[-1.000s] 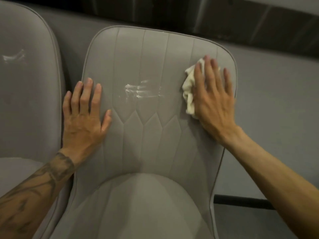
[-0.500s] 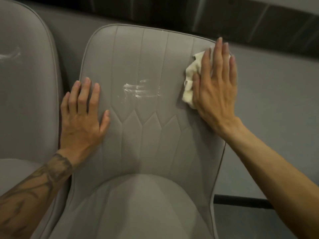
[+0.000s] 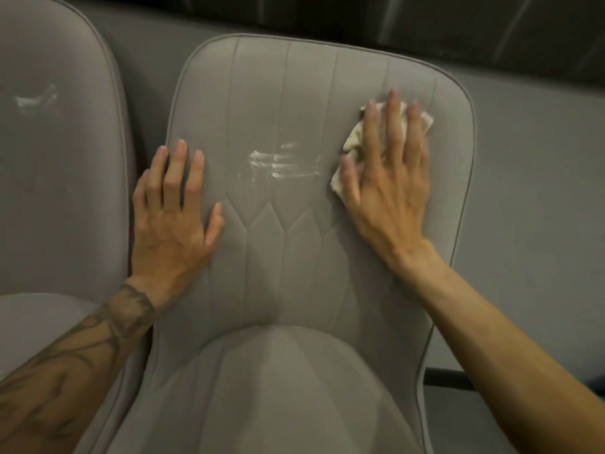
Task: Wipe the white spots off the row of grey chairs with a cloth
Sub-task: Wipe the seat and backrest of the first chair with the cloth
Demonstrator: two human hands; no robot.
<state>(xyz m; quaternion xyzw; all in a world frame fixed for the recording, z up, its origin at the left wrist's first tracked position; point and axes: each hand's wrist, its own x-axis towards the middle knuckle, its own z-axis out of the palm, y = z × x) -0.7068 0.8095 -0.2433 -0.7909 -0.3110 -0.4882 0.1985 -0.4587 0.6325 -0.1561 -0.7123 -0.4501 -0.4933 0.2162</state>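
A grey padded chair point(image 3: 288, 263) fills the middle of the view, its backrest facing me. White smears point(image 3: 278, 163) streak the centre of that backrest. My right hand point(image 3: 389, 178) lies flat with fingers straight, pressing a crumpled white cloth point(image 3: 352, 140) against the backrest's upper right, just right of the smears. My left hand point(image 3: 173, 214) rests flat and spread on the backrest's left edge, holding nothing. A second grey chair point(image 3: 59, 178) stands to the left, with its own white mark point(image 3: 36, 98) on its backrest.
A grey wall point(image 3: 530, 178) runs behind the chairs, with a dark band point(image 3: 425, 18) above it. A dark bar point(image 3: 448, 380) shows low at the right of the middle chair. The two chairs stand close together.
My right hand has slid the cloth down from the backrest's top right corner and a little towards the smears. My left hand has stayed where it was.
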